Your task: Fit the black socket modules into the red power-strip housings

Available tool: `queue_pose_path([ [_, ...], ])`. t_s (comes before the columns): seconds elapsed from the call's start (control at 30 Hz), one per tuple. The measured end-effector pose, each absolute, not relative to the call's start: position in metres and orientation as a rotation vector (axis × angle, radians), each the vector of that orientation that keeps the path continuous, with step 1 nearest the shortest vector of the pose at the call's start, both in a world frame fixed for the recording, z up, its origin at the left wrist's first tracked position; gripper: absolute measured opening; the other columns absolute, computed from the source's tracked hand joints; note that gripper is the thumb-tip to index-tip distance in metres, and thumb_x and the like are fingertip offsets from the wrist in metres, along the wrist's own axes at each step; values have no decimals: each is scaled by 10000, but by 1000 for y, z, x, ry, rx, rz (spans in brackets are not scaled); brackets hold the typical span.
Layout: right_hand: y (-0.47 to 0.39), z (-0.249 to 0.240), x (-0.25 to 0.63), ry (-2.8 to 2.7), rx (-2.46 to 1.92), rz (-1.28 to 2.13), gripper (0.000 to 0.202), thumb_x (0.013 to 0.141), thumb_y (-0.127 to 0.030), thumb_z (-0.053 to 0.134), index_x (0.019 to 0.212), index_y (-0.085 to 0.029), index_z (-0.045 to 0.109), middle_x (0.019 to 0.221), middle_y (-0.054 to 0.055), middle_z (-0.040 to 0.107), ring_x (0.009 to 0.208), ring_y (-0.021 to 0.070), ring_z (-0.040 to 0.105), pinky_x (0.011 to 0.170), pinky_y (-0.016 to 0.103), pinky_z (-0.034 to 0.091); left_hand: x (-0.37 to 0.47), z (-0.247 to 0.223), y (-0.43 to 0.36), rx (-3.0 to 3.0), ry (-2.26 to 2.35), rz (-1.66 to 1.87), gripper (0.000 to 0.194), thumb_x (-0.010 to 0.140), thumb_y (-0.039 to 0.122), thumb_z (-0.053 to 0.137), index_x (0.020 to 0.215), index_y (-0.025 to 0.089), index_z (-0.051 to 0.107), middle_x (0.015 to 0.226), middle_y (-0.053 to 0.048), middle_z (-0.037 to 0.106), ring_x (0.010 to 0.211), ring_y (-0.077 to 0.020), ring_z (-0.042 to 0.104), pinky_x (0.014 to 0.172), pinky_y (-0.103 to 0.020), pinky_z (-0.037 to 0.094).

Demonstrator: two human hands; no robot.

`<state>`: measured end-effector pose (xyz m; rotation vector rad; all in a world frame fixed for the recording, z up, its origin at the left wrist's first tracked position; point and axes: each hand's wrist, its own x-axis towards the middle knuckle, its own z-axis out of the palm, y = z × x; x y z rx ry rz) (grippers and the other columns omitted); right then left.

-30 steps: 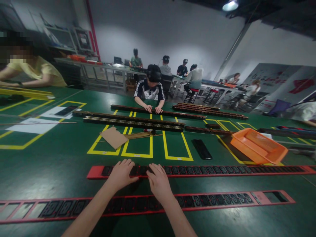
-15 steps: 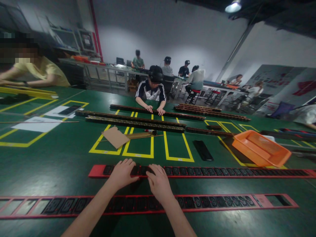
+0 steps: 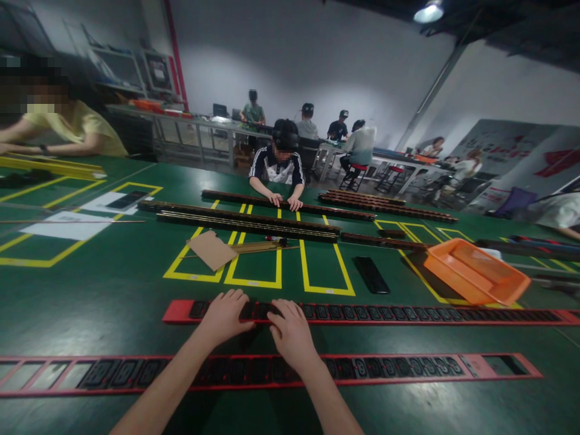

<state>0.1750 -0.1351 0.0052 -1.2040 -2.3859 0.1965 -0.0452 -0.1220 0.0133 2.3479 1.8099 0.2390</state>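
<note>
My left hand [image 3: 228, 315] and my right hand [image 3: 290, 333] lie on a long red socket strip [image 3: 385, 313] fitted with a row of black sockets. Both hold it near its left end, a short gap apart, fingers bent over the far side and thumbs toward me. My fingers cover some of the sockets there. Nearer to me, under my forearms, runs a second red socket strip [image 3: 394, 367]. Its left part shows open, unfilled frames, and a rectangular opening is at its right end.
A black phone [image 3: 371, 275], an orange tray [image 3: 457, 284] and a cardboard piece [image 3: 212, 251] lie beyond the strips. Long dark bars [image 3: 254, 225] cross the green table further back. A co-worker [image 3: 277, 166] sits opposite, both hands on another bar; another person [image 3: 93, 130] is at left.
The view has shifted very slightly, and the near strip appears a little higher and further left. My hands keep the same hold on the far strip.
</note>
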Motion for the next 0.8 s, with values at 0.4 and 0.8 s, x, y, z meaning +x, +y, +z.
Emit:
queue_pose_path([
  [0.4, -139, 10, 170, -2426, -1302, 331, 501, 836, -293, 693, 1313, -271, 544, 1240, 50, 638, 1170, 231, 547, 1130, 469, 284, -43, 13, -127, 2497, 1605, 114, 373, 679, 486, 706, 909, 206, 619, 994, -82, 652, 974, -274, 599, 865, -389, 438],
  [0.8, -137, 13, 166, -2354, -1468, 208, 429, 825, -222, 687, 1236, -275, 576, 1153, 63, 637, 1130, 265, 534, 1125, 565, 225, -42, 20, -128, 2446, 1698, 244, 466, 672, 513, 731, 1028, 242, 601, 1033, -46, 632, 995, -259, 556, 869, -394, 389],
])
